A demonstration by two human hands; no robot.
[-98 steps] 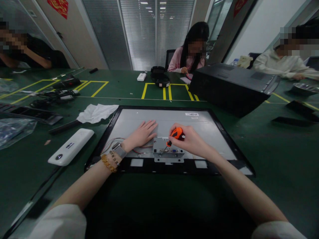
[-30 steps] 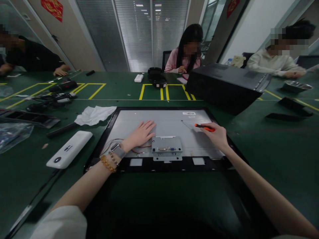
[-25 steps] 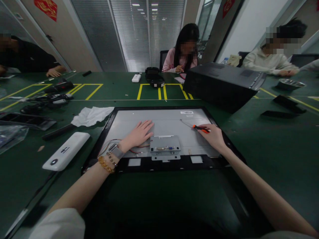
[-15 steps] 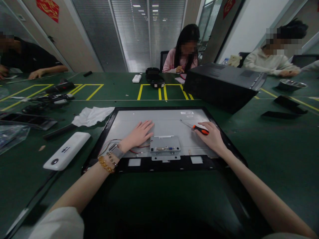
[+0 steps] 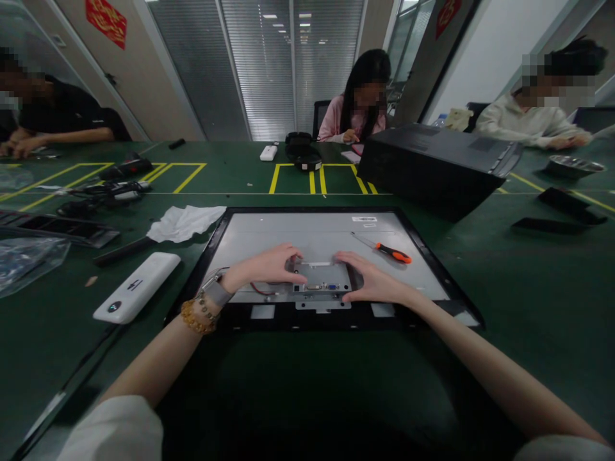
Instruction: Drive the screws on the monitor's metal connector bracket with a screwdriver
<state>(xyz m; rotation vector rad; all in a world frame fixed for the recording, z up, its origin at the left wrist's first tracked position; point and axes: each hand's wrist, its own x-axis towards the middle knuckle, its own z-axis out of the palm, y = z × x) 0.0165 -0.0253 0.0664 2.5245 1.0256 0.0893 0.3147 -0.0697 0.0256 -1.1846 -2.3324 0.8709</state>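
Note:
A monitor panel (image 5: 269,237) lies face down on the table, its grey metal back framed in black. At its lower middle sits a small metal box with video ports (image 5: 319,276). My left hand (image 5: 271,264) curls round the box's left side, thumb near the port face, fingers at the back corner. From the right, my right hand (image 5: 372,280) grips the opposite side with fingers and thumb curved round it. Beyond it, an orange and black screwdriver (image 5: 394,253) rests on the panel. Thin wires (image 5: 262,290) run out under my left wrist.
Left of the panel are a white power bank (image 5: 137,288) with a cable and a crumpled white tissue (image 5: 185,224). A large black case (image 5: 432,166) stands at the back right, near a metal bowl (image 5: 574,166). Several people sit across the green table (image 5: 230,182).
My right hand has let go of the screwdriver, leaving it on the panel, and moved left to the metal box. My left hand has gone from lying flat to curling round the box's left side.

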